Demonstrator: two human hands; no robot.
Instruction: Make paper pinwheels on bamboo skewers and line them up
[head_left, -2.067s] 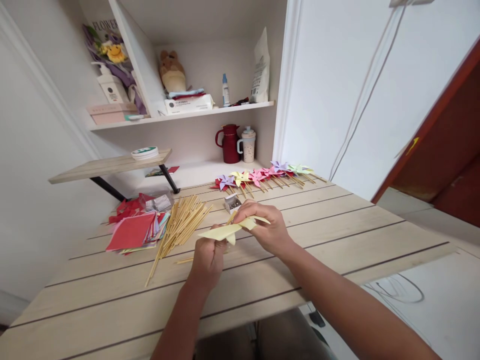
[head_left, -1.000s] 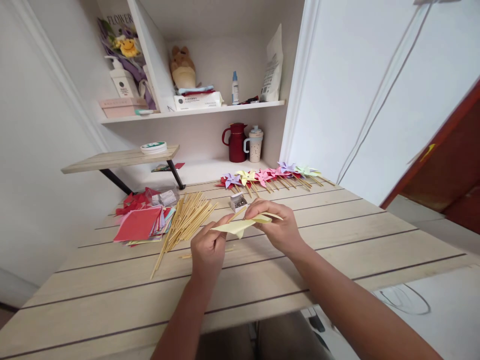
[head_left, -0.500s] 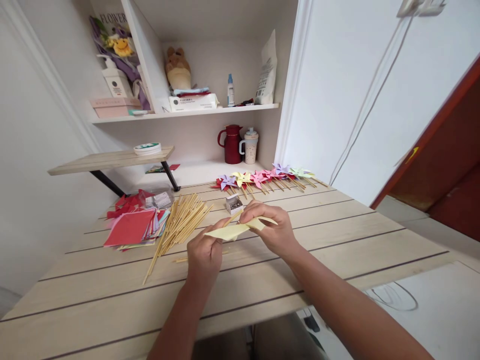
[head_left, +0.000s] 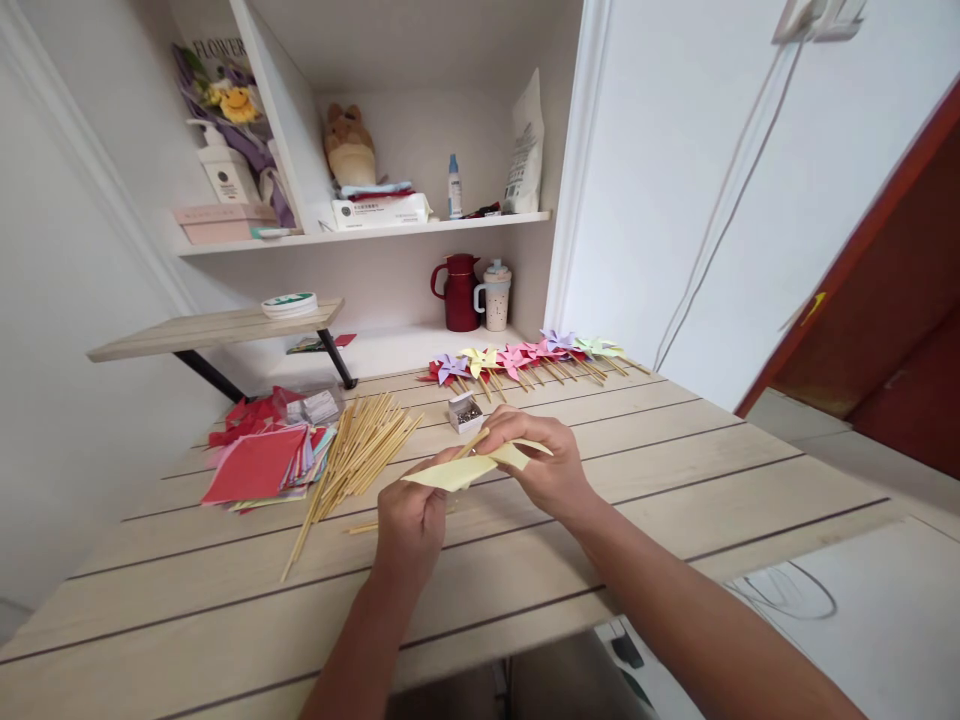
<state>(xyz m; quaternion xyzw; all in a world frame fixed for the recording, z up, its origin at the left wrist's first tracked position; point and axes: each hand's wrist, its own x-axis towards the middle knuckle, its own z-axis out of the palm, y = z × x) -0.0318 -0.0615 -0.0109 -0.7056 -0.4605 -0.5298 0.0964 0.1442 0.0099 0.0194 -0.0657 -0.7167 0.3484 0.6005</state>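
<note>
Both hands are together above the table around a pale yellow paper pinwheel, seen nearly edge-on. My left hand is closed around a thin wooden stick, whose tip reaches toward my right fingertips. The paper's left blade lies over my left hand. With bent fingers, my right hand pinches the paper near its middle, at the stick's tip. A small shiny metal bit shows there, too small to make out fully. Just beyond the hands stands a small open white box of metal pins.
Loose wooden sticks lie in a heap on the left, beside stacked coloured paper squares. Finished pinwheels line the table's back edge. Behind them stand a dark red jug and a cup. A small raised shelf stands back left.
The whole view has shifted slightly. Both hands keep their hold on the stick and the yellow paper, with only slight movement at the fingers.
</note>
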